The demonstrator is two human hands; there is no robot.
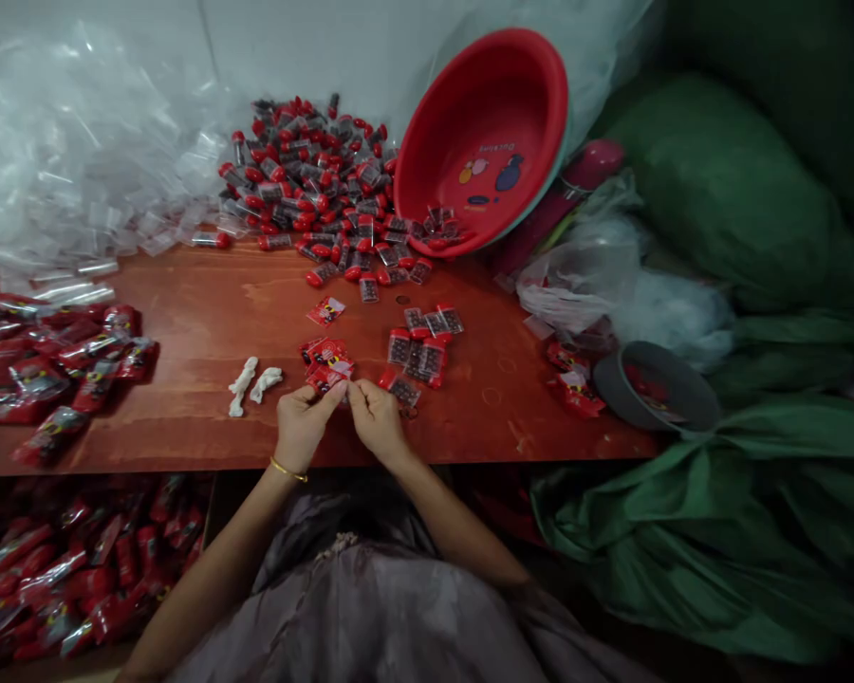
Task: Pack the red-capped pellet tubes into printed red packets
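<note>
Close to the table's front edge, my left hand (303,425) is closed in a pinch at the lower edge of a small red printed card (336,373). My right hand (376,417) is pinched too, its fingertips meeting those of the left; what lies between them is too small to make out. More red printed cards (320,351) lie just beyond my fingers, and a single card (325,310) sits farther back. Right of them is a small group of clear packs (423,359) with red ends and dark contents. Two white twisted pieces (242,384) rest left of my left hand.
A heap of red-capped clear tubes (313,171) lies at the back, beside a tilted red basin (491,114). Clear plastic sleeves (78,142) and filled red packets (57,365) cover the left. At right are a grey bowl (612,379) and green sacks (740,199).
</note>
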